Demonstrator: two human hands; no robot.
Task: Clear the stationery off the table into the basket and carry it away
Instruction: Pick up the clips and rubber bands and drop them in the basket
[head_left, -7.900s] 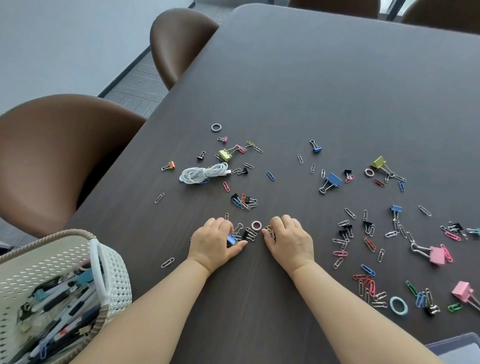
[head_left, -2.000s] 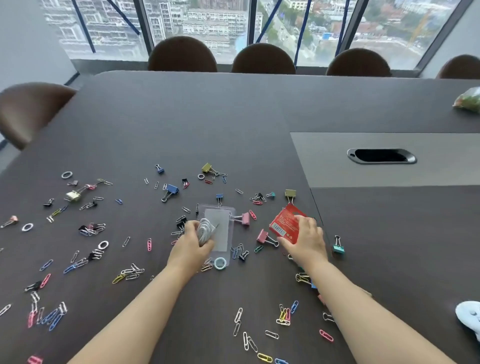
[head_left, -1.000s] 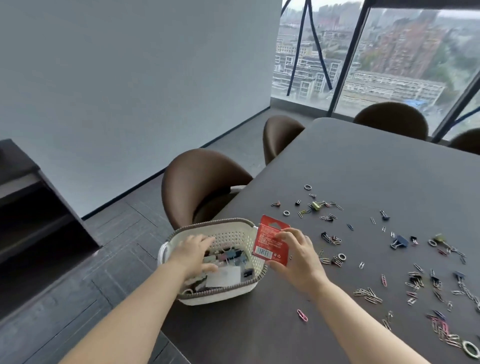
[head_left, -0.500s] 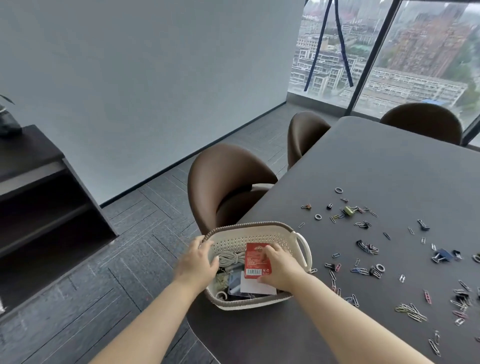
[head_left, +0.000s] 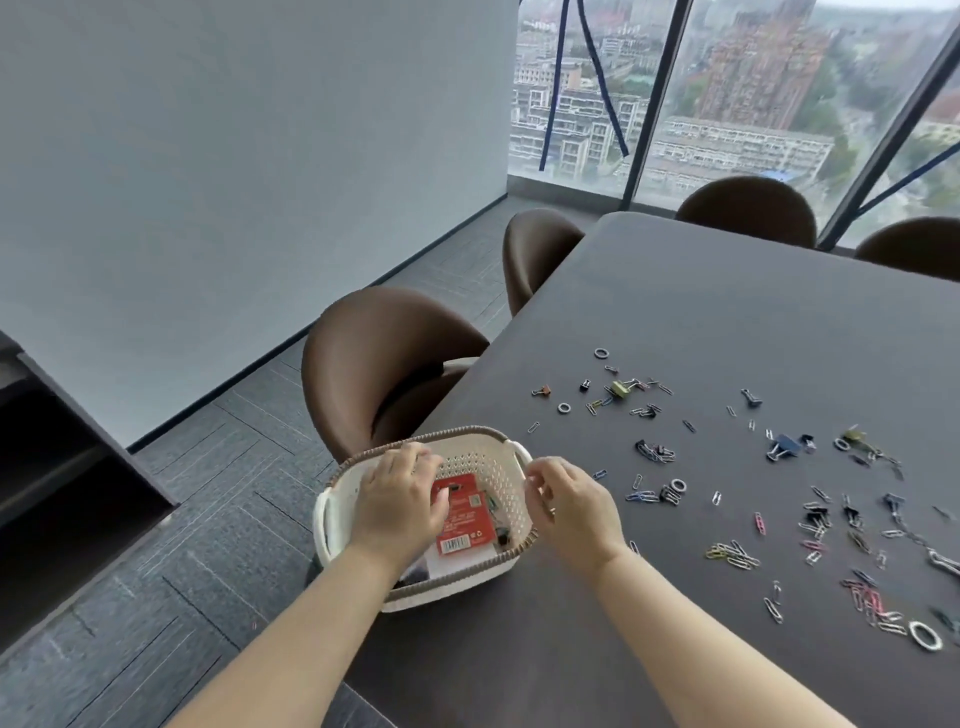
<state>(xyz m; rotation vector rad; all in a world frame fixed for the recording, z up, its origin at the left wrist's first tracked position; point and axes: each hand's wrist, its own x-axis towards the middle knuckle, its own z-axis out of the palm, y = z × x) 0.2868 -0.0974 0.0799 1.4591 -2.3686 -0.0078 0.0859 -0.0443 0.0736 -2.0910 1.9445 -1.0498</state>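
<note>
A white perforated basket (head_left: 498, 467) with a brown rim sits at the near left corner of the dark table (head_left: 727, 322). A red card packet (head_left: 462, 514) lies inside it on other stationery. My left hand (head_left: 397, 501) hovers over the basket's left half, fingers spread, holding nothing. My right hand (head_left: 571, 504) is at the basket's right rim, fingers loosely curled and empty. Several paper clips and binder clips (head_left: 654, 452) lie scattered across the table to the right, among them a blue binder clip (head_left: 784, 447) and a white ring (head_left: 924, 635).
A brown chair (head_left: 379, 364) stands right behind the basket at the table's left edge. More brown chairs (head_left: 748, 208) line the far side. A dark shelf unit (head_left: 62, 467) stands at the left on the grey floor. Large windows are behind the table.
My right hand has let go of the red packet, which now lies in the basket, and has drawn back to the right rim. My left hand stays over the basket.
</note>
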